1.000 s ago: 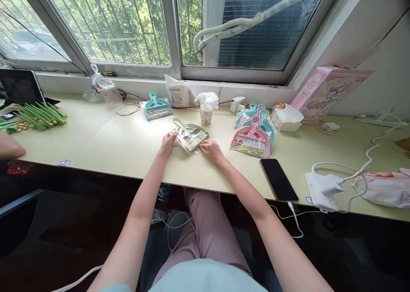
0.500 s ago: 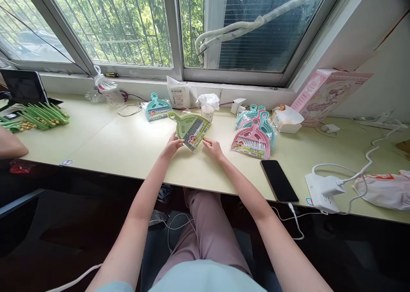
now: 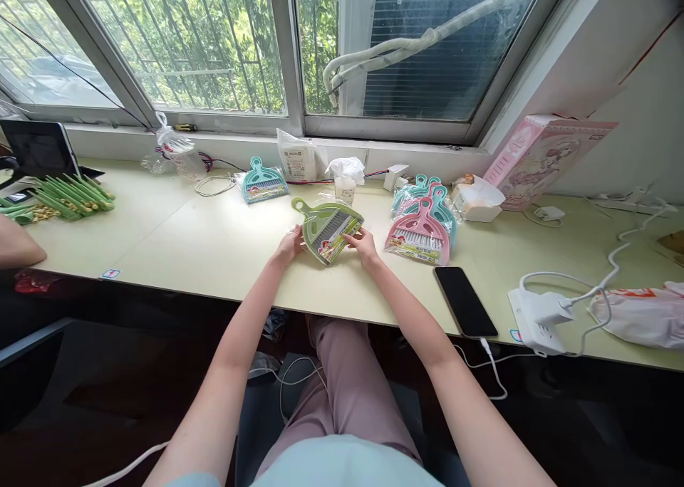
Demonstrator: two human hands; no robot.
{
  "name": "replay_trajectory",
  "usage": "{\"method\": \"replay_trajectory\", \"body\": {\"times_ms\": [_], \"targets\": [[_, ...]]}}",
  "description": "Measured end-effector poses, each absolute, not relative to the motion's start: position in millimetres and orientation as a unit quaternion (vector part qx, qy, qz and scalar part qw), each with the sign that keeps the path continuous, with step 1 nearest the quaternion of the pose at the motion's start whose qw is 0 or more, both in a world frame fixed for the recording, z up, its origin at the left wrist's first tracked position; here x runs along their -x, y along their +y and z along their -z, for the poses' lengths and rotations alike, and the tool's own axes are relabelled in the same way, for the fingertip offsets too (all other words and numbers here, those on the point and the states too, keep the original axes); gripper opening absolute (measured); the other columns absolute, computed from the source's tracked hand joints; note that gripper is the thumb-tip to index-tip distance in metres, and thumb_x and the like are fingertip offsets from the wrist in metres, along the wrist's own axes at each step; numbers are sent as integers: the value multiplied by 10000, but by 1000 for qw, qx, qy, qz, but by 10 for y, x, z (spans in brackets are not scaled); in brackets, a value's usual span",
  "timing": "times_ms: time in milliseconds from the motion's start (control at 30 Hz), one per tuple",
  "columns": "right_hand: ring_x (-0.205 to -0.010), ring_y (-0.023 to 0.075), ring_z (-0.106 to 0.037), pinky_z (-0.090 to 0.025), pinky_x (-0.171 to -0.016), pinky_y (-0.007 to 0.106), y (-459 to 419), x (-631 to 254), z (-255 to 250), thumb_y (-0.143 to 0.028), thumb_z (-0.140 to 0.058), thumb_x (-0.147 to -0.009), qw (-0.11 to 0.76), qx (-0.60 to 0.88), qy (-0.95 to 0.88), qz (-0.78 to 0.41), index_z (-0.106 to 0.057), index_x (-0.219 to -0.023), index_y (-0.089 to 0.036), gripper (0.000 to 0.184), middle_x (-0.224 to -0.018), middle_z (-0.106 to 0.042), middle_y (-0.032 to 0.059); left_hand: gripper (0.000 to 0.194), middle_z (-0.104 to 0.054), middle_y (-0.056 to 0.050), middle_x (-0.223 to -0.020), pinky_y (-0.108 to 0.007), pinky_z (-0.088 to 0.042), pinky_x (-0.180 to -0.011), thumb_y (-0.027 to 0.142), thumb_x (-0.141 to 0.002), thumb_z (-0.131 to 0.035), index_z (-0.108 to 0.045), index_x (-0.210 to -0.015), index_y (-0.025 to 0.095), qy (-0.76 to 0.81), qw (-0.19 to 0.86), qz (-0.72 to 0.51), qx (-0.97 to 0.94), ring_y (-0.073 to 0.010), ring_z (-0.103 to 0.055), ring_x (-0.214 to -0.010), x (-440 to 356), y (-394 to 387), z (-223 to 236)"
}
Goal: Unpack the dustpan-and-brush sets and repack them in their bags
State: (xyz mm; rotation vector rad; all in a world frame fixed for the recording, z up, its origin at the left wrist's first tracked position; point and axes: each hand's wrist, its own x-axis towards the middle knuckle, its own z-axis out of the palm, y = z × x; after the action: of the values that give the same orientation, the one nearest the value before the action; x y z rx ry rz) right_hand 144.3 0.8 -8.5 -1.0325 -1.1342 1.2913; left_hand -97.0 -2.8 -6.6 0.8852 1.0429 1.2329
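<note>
1. Head view, center of frame: the green dustpan set [image 3: 316, 223] is tilted, its rounded handle loop pointing to the upper left. The pan is a fan-shaped plastic shell; a brush with straight, grey bristles nests against it. Clear, glossy film and a printed label [image 3: 332, 248] cover the assembly. Contact between its lower edge and the tabletop [image 3: 160, 245] cannot be determined.

2. Head view, left of center: the left hand [image 3: 290, 245] grips the set's left edge; the fingers are partly hidden behind the pan.

3. Head view, right of center: the right hand [image 3: 363, 247] pinches the right-hand edge beside the label, thumb on the front face.

4. Head view, right of the hands: a pile of pink and teal dustpan sets [image 3: 420, 234] lies overlapped in crinkled, transparent film. A flat, smooth black phone [image 3: 464, 302] lies below it.

5. Head view, upper middle: a teal dustpan set [image 3: 263, 186] rests near a translucent plastic packet [image 3: 299, 157]. A cup [image 3: 345, 190] stands topped with crumpled white material.

6. Head view, left edge: slender green stalks [image 3: 75, 196] form a bundle before a flat-screened tablet [image 3: 40, 149]; another person's forearm [image 3: 18, 243] is nearby.
</note>
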Motion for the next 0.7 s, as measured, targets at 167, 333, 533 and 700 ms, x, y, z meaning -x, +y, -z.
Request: {"method": "replay_trajectory", "body": {"times_ms": [167,333,533,700], "targets": [[-617,142,-645,-526,-546,260,-26,-1432,39,-329,-873,-549,507,421,-481,-578,-647,-901,-187,441,-764,-736,32,495,-717,-133,-1064,-373,-565,-783,567,-896,-534,-625,-1159,159,492,528,-603,-339,-239,-699,-929,1073,46,8],[-658,150,-674,-542,-585,259,-4,-1542,13,-274,-879,-565,506,430,-466,-585,-677,-892,-168,399,-787,-747,49,495,-648,-171,-1245,-368,-540,-914,373,-1018,-182,-436,-1383,156,556,364,-703,-252,-204,-660,-1112,1459,92,-42],[-661,101,-665,-549,-617,198,36,-1617,-15,-209,-877,-573,564,418,-363,-613,-665,-856,-165,356,-796,-732,18,540,-480,-225,-1398,-506,-370,-1115,333,-949,-430,-322,-1443,141,724,158,-637,-213,-313,-434,-1375,1621,44,-103],[-677,86,-664,-546,-627,171,55,-1634,-17,-175,-859,-592,595,397,-304,-630,-647,-841,-170,326,-841,-729,5,648,-310,-240,-1523,-599,-112,-1185,403,-956,-416,-191,-1514,165,769,-5,-578,-273,-348,-214,-1481,1502,-175,-207]]}}
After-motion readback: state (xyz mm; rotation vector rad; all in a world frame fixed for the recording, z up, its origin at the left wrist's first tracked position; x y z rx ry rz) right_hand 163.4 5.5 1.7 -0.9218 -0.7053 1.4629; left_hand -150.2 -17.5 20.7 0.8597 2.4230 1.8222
